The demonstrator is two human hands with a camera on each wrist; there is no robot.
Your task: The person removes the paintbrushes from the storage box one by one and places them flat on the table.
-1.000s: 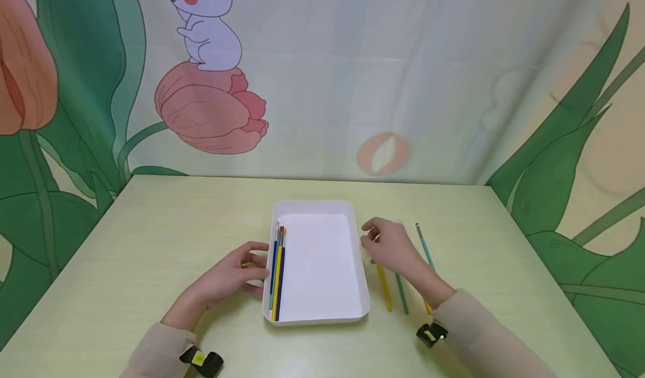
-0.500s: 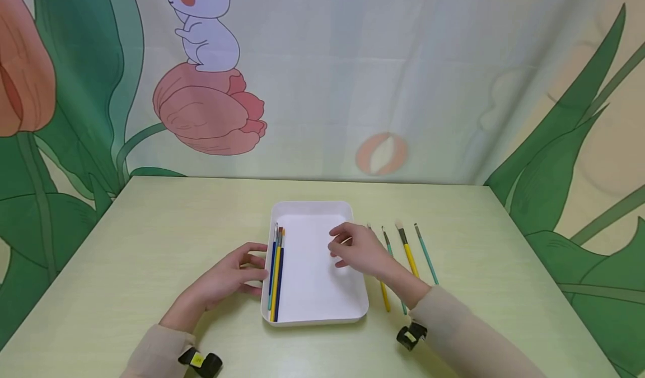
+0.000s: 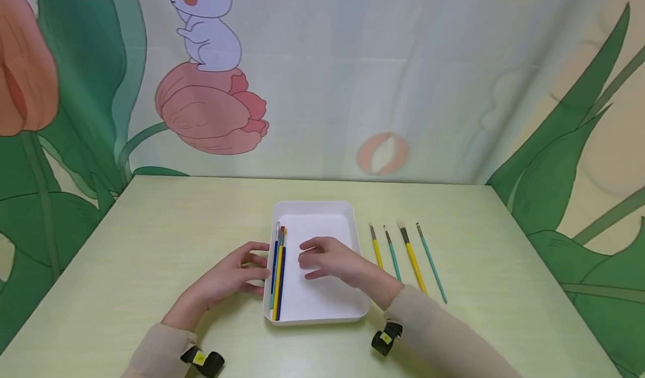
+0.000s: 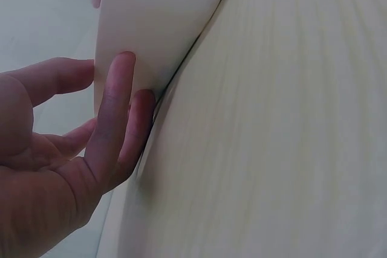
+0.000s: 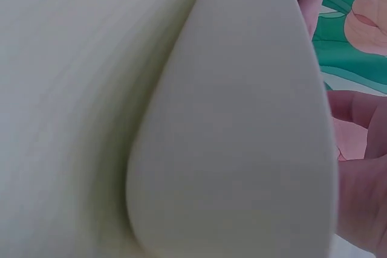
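A white rectangular tray [image 3: 314,321] lies lengthwise on the table. Along its left inner side rest a blue paintbrush [image 3: 274,266], a yellow paintbrush [image 3: 276,288] and a dark blue paintbrush [image 3: 282,283], side by side. My left hand [image 3: 229,274] is at the tray's left side; in the left wrist view its fingertips touch the outer wall [image 4: 157,16]. Over the tray's middle hovers my right hand [image 3: 332,261], its fingers loosely bent toward the brushes and nothing between them. In the right wrist view the tray's wall [image 5: 236,125] partly hides that hand.
Right of the tray, several brushes lie in a loose row: a thin yellow one [image 3: 377,252], a teal one [image 3: 392,255], a wide yellow one [image 3: 413,263] and another teal one [image 3: 432,266]. A printed curtain [image 3: 322,87] hangs behind the table's far edge.
My right hand has moved left from beside the tray's right edge to over its middle, uncovering the brushes on the right. My left hand has stayed at the tray's side.
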